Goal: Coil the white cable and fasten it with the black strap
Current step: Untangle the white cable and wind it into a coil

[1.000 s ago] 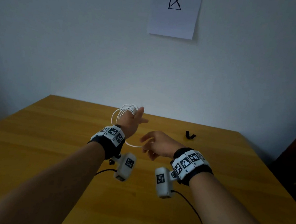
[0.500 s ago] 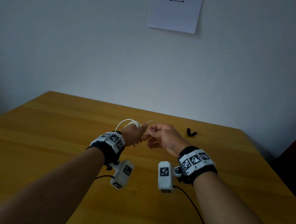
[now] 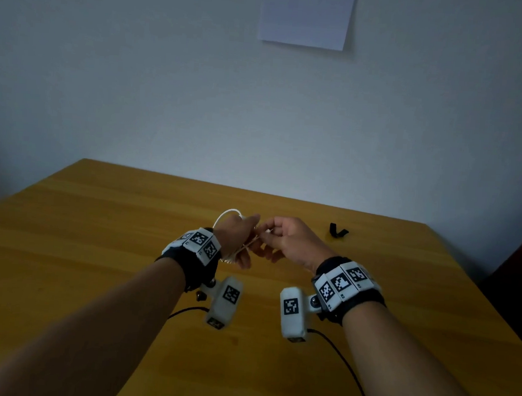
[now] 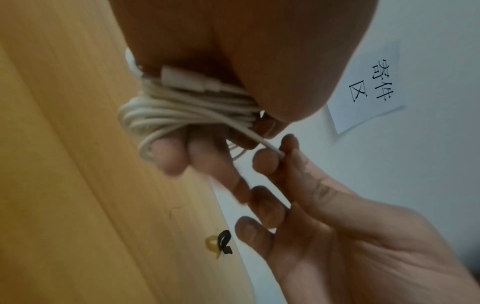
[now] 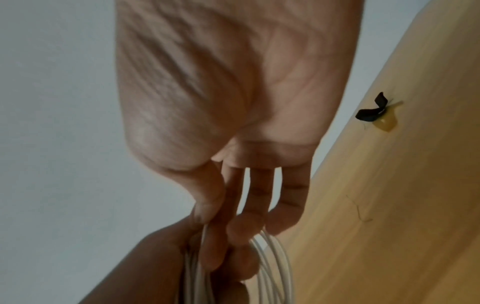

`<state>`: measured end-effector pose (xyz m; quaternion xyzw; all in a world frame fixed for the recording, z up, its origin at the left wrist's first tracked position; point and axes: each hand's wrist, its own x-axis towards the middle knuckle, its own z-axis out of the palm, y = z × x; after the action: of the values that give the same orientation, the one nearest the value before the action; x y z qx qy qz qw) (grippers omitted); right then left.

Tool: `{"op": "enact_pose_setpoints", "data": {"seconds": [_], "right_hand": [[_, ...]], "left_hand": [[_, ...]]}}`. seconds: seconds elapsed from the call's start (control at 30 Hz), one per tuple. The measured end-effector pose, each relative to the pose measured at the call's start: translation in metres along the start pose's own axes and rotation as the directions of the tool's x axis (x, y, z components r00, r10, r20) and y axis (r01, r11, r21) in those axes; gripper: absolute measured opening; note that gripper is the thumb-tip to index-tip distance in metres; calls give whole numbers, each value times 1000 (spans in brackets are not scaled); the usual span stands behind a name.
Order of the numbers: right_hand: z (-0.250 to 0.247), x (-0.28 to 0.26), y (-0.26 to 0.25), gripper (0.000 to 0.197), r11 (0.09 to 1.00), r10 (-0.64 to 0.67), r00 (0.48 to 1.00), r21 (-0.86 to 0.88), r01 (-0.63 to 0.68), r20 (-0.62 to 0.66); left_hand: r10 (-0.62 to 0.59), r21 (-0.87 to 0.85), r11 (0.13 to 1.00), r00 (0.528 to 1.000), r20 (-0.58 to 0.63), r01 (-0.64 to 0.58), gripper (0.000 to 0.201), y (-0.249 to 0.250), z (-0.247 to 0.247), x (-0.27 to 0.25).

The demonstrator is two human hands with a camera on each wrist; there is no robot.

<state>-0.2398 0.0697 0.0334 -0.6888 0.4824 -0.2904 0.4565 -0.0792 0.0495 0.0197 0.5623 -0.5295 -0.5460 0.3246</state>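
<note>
The white cable (image 3: 228,214) (image 4: 187,111) (image 5: 272,257) is wound in several loops around my left hand (image 3: 238,239) (image 4: 207,144), held above the table. A white plug lies under the thumb in the left wrist view. My right hand (image 3: 284,239) (image 4: 275,162) (image 5: 215,232) pinches the cable's loose end between thumb and forefinger, right next to the left hand. The black strap (image 3: 337,231) (image 4: 224,241) (image 5: 371,111) lies bent on the table, to the right of both hands and apart from them.
The wooden table (image 3: 95,248) meets a pale wall at the back. A paper sheet (image 3: 306,18) with printed characters hangs on the wall. Dark furniture (image 3: 520,271) stands at the right edge. Black wrist-camera wires (image 3: 346,367) trail over the near table.
My right hand rose from below the left hand to its fingertips and took the cable's end. The left hand tilted down and forward, so the coil shows less above it.
</note>
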Motion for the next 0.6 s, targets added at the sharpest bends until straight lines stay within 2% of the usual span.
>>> {"op": "enact_pose_setpoints", "data": {"seconds": [0.07,0.23,0.37,0.43,0.53,0.6], "right_hand": [[1,2,1,7,998,-26,998,-56,23,-49],[2,1,4,9,987,-97,966,-148,62,-240],[1,-3,8,15,950,-174,940,-301,83,-292],[-2,-1,9,29,948,-175,953,-303,96,-247],[-6,1,5,59,970,-138,990,-204,130,-26],[-7,3,4,55,974,-86,993,-203,102,84]], "left_hand": [[-14,36,999,1000,19,13,63,0,4,-2],[-65,45,997,961,267,56,69,3,0,-5],[-86,107,993,926,367,50,69,2,-5,-8],[-129,151,986,900,417,72,74,3,-6,-10],[-160,168,982,863,480,89,72,5,-4,-11],[-176,140,983,853,491,122,69,6,-4,-9]]}}
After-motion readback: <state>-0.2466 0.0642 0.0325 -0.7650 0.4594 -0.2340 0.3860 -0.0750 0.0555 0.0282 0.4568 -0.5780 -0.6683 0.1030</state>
